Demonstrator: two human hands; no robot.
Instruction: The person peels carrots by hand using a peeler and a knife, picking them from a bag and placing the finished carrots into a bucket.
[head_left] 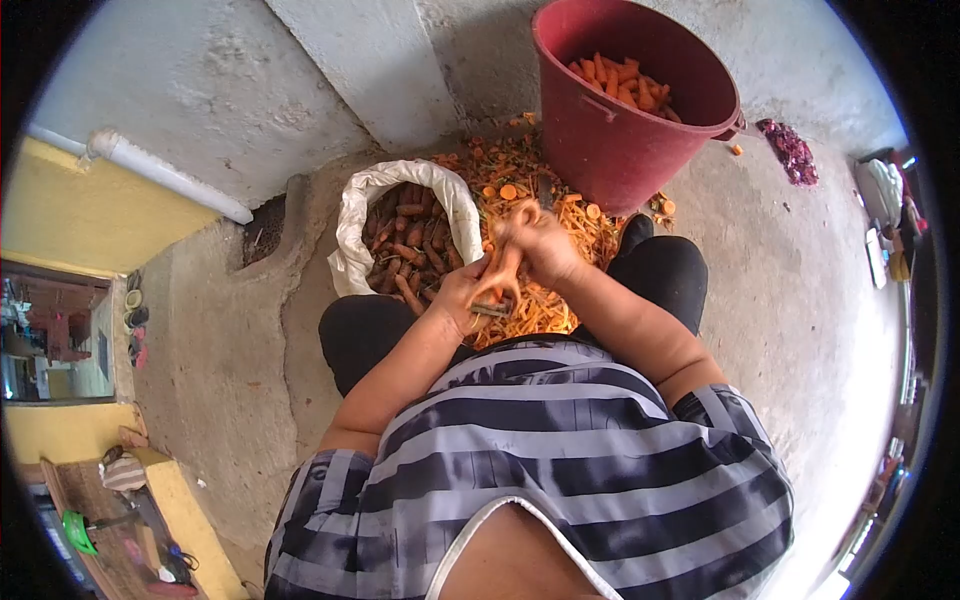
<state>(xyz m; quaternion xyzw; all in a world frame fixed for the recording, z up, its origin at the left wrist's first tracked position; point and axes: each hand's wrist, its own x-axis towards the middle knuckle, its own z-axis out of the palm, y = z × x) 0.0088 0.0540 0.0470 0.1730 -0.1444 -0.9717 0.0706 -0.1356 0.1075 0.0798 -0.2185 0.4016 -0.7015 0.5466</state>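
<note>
I hold an orange carrot upright between my hands, above a heap of orange peelings on the concrete floor. My left hand grips the carrot's lower end. My right hand is closed around a dark-handled peeler at the carrot's upper end. A white sack of unpeeled, dirty carrots lies open just left of my hands. A red bucket with peeled carrot pieces stands beyond the peelings.
My knees in black trousers flank the peelings. A concrete step and wall rise behind the bucket. A purple scrap pile lies at the right. A yellow wall and white pipe run along the left.
</note>
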